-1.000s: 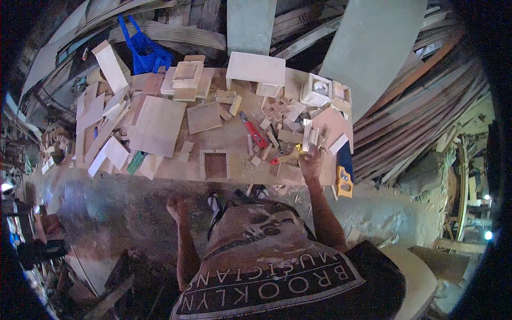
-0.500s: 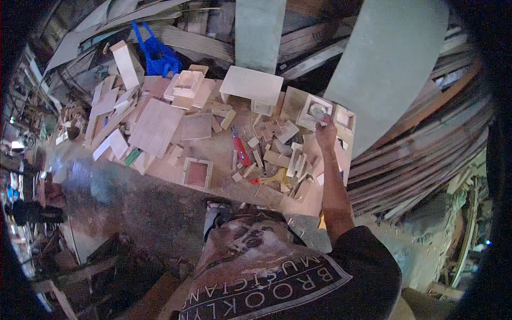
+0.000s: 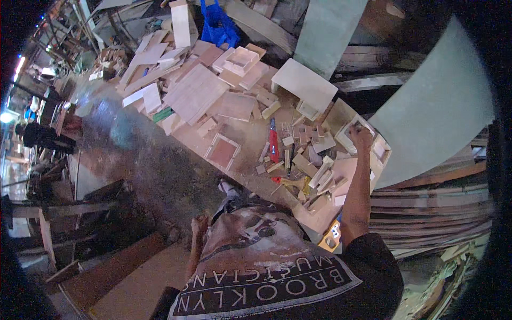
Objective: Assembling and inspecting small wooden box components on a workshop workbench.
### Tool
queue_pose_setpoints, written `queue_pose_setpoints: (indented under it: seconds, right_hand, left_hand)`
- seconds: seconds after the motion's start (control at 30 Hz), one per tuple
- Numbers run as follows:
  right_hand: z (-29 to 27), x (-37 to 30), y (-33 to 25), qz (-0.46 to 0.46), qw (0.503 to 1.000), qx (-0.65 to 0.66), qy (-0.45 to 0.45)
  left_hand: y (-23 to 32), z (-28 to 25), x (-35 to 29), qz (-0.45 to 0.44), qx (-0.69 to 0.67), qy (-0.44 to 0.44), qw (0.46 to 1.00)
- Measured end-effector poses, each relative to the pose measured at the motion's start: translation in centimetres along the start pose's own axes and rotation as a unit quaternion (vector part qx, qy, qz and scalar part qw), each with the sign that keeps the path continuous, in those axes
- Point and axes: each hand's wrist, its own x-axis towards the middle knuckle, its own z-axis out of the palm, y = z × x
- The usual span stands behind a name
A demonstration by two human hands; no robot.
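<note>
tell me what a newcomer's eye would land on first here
Probably the bright blue, strapped bag-like thing beyond the table's far edge, then the red-handled tool lying among pale wood offcuts mid-table. The right hand also draws the eye, at a square wooden box toward the table's right end, as does the yellow handle beside the right forearm.

The square box (image 3: 346, 141) looks like bare wood, pale and matt, smooth-sided. The broad panel (image 3: 196, 95) is wood too — flat, dull, faintly grained. The red tool (image 3: 273, 143) and the yellow saw handle (image 3: 333, 238) look like hard plastic. The blue bag (image 3: 217, 26) looks creased and soft — cloth or woven plastic, hard to tell. The leaning grey sheet (image 3: 433, 114) has a smooth, matt face; the printed shirt (image 3: 272, 250) is cloth.
</note>
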Motion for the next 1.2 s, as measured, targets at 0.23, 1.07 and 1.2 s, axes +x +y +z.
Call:
queue_pose_setpoints:
  seconds: [0.23, 1.07, 1.2]
  right_hand:
    - [-2.1, -1.2, 0.4, 0.117, 0.963, 0.230, -0.078]
    - [-0.8, 1.8, 3.5, 0.117, 0.963, 0.163, -0.180]
    - [-0.8, 1.5, 5.3, 0.151, 0.969, 0.097, -0.170]
  left_hand:
    - [-12.9, 1.0, -4.2, -0.016, -0.158, 0.063, 0.985]
    - [12.5, -8.3, -1.8, 0.049, 0.023, 0.060, 0.997]
    - [23.2, -11.7, 3.7, 0.185, -0.034, 0.119, 0.975]
